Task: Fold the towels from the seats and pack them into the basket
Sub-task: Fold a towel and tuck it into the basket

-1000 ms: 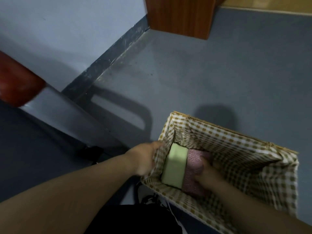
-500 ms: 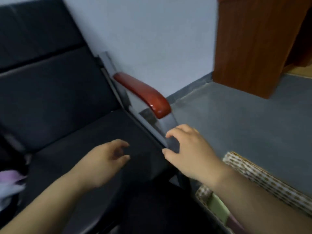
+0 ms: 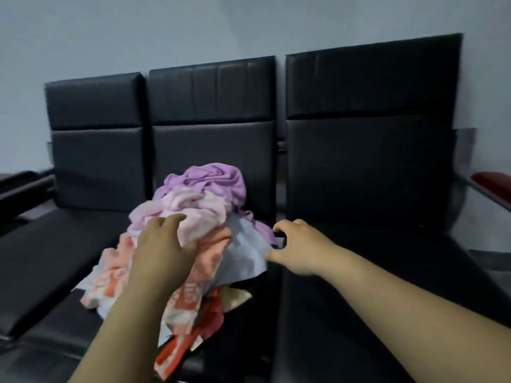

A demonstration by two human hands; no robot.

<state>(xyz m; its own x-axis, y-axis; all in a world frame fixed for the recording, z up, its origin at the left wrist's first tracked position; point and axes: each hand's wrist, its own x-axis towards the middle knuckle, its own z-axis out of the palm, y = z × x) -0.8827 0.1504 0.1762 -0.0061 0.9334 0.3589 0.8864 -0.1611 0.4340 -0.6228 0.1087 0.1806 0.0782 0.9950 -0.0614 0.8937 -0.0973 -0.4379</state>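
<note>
— Where are the towels?

— In a loose towel pile (image 3: 213, 244) on the middle seat (image 3: 235, 341) of a row of three black seats. I take every place from that pile.

— Start at the left.

— Left of the pile the left seat (image 3: 55, 244) shows only its dark cushion. On the pile's left flank lies an orange patterned towel (image 3: 116, 272), spilling down toward the seat's front edge.

— And the left hand?

— The left hand (image 3: 163, 244) lies on top of the pile, above the orange one. Its grip is closed on the pale pink towel (image 3: 193, 208), the cloth bunched against the curled fingers.

— What crowns the pile?

— A purple towel (image 3: 215, 181), behind the pink one, against the backrest. On the pile's right side a white towel (image 3: 243, 250) hangs out.

— The other hand?

— The right hand (image 3: 298, 247) is just beside the pile's right edge, next to the white towel. Its grip is open: thumb and fingers are bent in a C and hold nothing.

— Further right?

— The right seat (image 3: 387, 272), then a red armrest (image 3: 492, 181).
</note>
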